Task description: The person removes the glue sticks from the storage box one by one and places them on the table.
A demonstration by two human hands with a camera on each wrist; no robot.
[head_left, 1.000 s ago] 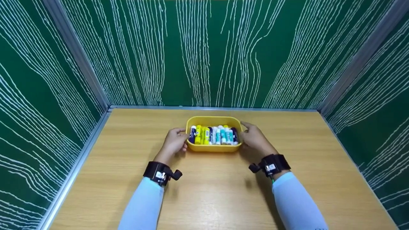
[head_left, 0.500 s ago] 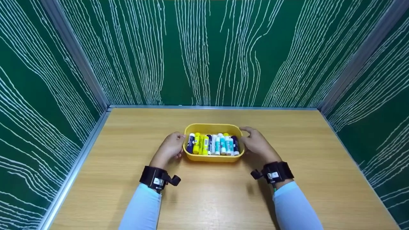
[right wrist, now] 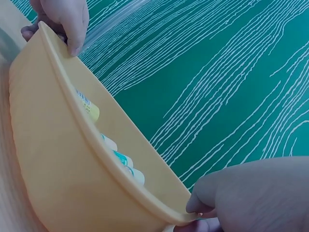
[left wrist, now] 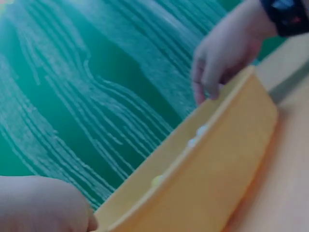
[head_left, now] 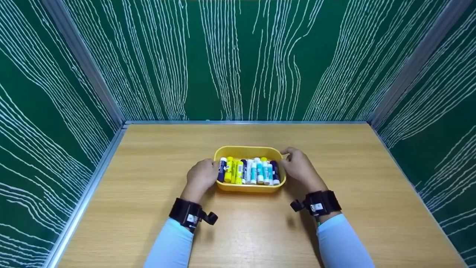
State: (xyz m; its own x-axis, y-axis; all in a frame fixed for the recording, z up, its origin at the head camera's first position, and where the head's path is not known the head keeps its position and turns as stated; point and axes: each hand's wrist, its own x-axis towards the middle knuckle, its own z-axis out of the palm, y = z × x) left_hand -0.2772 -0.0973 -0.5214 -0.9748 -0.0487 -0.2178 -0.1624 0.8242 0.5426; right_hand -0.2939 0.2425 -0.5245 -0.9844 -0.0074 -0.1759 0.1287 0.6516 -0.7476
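A yellow plastic bin sits near the middle of the wooden table, with glue sticks lying side by side inside. Their barrels are yellow, dark purple, white and turquoise. At the bin's left end, my left hand grips the rim; the right wrist view shows its thumb hooked over the edge. My right hand pinches the opposite end, thumb and fingers on the rim. The left wrist view catches only the tops of a few glue sticks behind the bin's wall.
The wooden table has a metal strip along its back edge. Green walls with white wavy lines enclose the back and both sides. Black wrist straps with small cameras sit on both arms.
Both hands have brought the bin from farther back on the table toward me, mostly in the first half second. The left hand has shifted slightly on its end of the bin.
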